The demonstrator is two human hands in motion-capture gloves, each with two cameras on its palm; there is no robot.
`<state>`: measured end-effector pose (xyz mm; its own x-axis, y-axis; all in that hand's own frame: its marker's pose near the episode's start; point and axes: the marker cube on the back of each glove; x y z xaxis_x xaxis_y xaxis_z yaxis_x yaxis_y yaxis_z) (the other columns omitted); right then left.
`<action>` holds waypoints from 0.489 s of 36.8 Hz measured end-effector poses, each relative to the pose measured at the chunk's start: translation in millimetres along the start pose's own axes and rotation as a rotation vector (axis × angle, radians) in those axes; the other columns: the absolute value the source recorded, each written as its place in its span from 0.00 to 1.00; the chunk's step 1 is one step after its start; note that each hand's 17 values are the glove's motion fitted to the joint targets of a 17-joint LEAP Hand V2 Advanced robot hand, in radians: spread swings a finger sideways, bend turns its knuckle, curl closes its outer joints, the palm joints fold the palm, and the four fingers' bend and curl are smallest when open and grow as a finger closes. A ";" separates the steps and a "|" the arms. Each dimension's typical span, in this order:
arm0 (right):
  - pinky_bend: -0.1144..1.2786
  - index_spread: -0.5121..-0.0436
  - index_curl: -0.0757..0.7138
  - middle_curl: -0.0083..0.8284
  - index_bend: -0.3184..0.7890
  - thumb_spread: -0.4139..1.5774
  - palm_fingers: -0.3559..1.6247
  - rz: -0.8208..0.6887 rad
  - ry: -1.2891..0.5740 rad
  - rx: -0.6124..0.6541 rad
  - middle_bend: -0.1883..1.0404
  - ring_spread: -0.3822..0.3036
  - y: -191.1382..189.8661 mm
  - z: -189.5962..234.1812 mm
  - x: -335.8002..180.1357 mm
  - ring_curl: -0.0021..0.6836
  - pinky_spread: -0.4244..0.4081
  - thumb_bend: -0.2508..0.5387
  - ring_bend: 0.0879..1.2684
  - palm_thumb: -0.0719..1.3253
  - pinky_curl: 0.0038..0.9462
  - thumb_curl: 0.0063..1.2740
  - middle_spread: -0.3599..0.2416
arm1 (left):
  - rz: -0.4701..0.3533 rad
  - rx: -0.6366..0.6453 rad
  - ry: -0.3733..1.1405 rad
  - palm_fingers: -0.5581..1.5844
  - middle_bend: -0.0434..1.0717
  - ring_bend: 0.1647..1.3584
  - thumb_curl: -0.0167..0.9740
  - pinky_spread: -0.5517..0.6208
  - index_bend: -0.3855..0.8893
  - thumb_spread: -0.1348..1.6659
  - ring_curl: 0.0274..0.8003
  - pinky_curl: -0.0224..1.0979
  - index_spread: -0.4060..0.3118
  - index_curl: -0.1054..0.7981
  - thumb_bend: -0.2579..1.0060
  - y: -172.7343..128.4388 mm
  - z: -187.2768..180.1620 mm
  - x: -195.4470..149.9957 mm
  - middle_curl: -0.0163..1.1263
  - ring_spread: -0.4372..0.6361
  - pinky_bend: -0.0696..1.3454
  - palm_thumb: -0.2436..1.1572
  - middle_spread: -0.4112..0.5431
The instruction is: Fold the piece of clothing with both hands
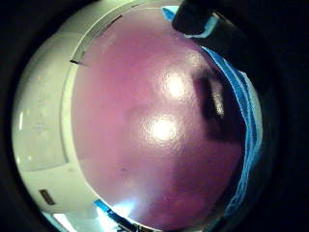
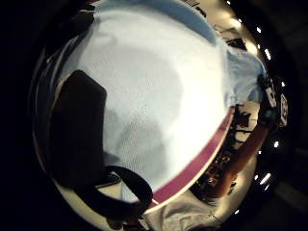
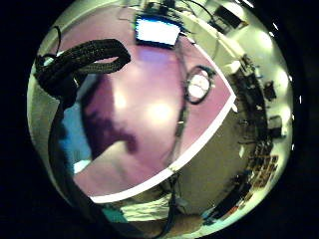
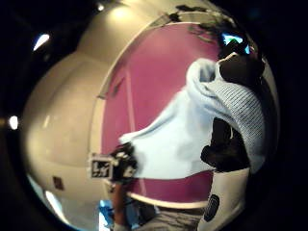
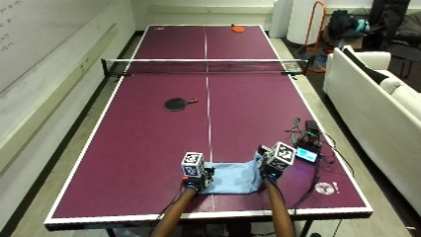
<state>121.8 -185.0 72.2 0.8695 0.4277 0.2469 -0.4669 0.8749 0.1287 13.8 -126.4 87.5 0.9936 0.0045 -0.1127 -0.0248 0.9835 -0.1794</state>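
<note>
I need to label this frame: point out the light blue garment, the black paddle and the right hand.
light blue garment [image 5: 230, 178], outside view, flat middle of the cloth.
black paddle [image 5: 176, 103], outside view, its round blade.
right hand [image 5: 271, 170], outside view, back of the glove, gripping the garment's raised edge.

You get even, bright overhead room light on the purple table [image 5: 164, 143] in the outside view, with only soft, short shadows. In the left little-finger palm view, two white glare spots sit on the table [image 1: 145, 145] surface, and a dark shadow falls beside them. All four palm views bulge strongly and fade to black toward their rims. Near that table, the blue cloth [image 2: 159, 86] looks washed out and soft.
</note>
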 end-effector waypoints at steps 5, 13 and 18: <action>0.43 0.39 0.31 0.57 0.34 0.73 0.75 -0.186 -0.003 0.058 0.56 0.20 2.4 2.9 -82.5 0.68 0.27 0.38 0.63 0.76 0.39 0.32 0.18 | -0.020 0.061 0.222 0.45 0.20 0.36 0.17 0.84 0.43 0.92 0.41 0.35 0.40 0.53 0.24 7.6 -18.8 -24.6 0.28 0.52 0.26 0.26 0.40; 0.43 0.38 0.33 0.57 0.36 0.67 0.75 -0.497 0.149 0.025 0.54 0.20 79.0 8.2 -212.6 0.68 0.23 0.32 0.61 0.77 0.40 0.36 0.18 | -0.106 0.307 0.202 0.48 0.22 0.33 0.20 0.84 0.43 0.93 0.40 0.33 0.40 0.54 0.27 29.8 -55.9 -90.2 0.31 0.50 0.21 0.34 0.37; 0.39 0.38 0.34 0.57 0.37 0.64 0.74 -0.595 0.182 0.012 0.53 0.19 135.0 -11.8 -253.6 0.68 0.27 0.30 0.60 0.78 0.39 0.38 0.17 | -0.181 0.376 0.119 0.49 0.21 0.32 0.21 0.83 0.42 0.93 0.39 0.33 0.39 0.53 0.29 46.4 -62.0 -115.0 0.32 0.50 0.20 0.36 0.37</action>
<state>-159.9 -172.7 15.7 0.9943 -0.0998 -0.0379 0.1055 0.9731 0.2047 -108.4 -92.5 31.5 0.9582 -0.1730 -0.2278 0.2121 0.9641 0.1598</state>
